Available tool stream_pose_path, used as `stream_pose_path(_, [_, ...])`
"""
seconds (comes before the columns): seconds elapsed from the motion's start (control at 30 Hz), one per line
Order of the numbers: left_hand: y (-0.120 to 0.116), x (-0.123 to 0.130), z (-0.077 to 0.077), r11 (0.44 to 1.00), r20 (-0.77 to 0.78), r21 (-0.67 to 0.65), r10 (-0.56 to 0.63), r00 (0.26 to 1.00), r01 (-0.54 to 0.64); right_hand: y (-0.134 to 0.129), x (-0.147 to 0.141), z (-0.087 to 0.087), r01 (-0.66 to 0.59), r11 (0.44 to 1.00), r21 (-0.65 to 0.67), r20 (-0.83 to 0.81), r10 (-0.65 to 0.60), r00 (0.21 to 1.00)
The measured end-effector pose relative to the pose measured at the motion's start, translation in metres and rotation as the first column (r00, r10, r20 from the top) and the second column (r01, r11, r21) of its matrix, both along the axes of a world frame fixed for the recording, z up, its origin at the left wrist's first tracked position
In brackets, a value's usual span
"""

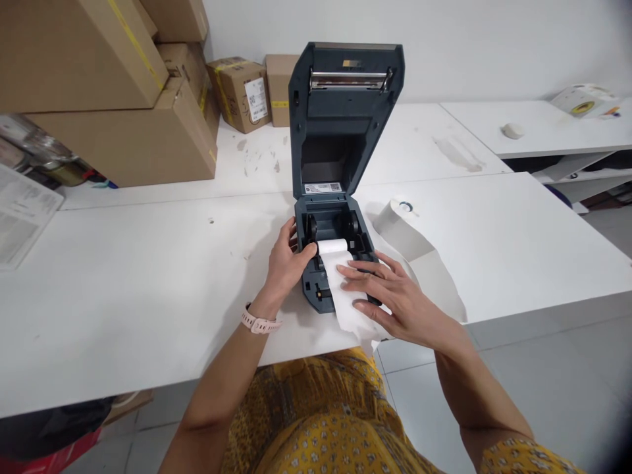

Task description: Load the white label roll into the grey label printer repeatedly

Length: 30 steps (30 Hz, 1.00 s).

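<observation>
A dark grey label printer (309, 299) stands on the white table with its lid (345, 118) raised. A small white paper roll (332, 246) sits in the open body, and its paper strip (348, 296) runs forward over the front edge, its end ragged. My left hand (289, 257) grips the printer's left wall, fingers outside and thumb over the rim beside the roll. Over the strip lies my right hand (390, 293), fingers spread, fingertips on or just above the paper. Whether it presses down is unclear.
Right of the printer, a larger label roll (402, 227) trails loose paper toward the table's front edge. Cardboard boxes (128, 131) are stacked at the back left. A clear plastic container (27, 214) stands far left. Another roll (585, 100) lies at the far right.
</observation>
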State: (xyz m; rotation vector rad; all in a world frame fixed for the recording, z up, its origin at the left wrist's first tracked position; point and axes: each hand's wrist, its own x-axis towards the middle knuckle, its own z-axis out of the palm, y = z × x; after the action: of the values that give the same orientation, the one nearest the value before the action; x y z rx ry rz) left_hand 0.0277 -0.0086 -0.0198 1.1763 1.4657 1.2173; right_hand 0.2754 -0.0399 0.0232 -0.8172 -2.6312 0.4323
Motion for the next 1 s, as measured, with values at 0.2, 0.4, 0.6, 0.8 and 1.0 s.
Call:
stream_pose_path(0.2, [-0.002, 0.002, 0.005, 1.0, 0.018, -0.019, 0.008, 1.0, -0.008, -0.005, 0.0, 0.0, 0.005, 0.998, 0.065, 0.022, -0.007, 1.0])
stream_pose_path(0.4, [-0.001, 0.007, 0.008, 1.0, 0.071, -0.001, 0.028, 0.997, -0.028, -0.004, 0.0, -0.001, 0.003, 0.998, 0.062, 0.018, -0.004, 1.0])
stream_pose_path(0.6, [-0.001, 0.007, 0.007, 1.0, 0.073, 0.008, 0.009, 0.997, -0.009, -0.007, -0.001, 0.0, 0.023, 0.998, 0.062, -0.007, -0.022, 1.0])
stream_pose_path(0.8, [-0.001, 0.006, 0.005, 1.0, 0.044, 0.018, 0.001, 0.999, -0.002, -0.01, -0.005, 0.0, 0.037, 0.996, 0.084, -0.013, -0.036, 0.999])
stream_pose_path(1.0, [-0.002, 0.006, 0.007, 1.0, 0.07, -0.001, -0.003, 0.998, 0.003, -0.014, 0.0, 0.003, 0.03, 0.999, 0.044, 0.005, -0.03, 1.0])
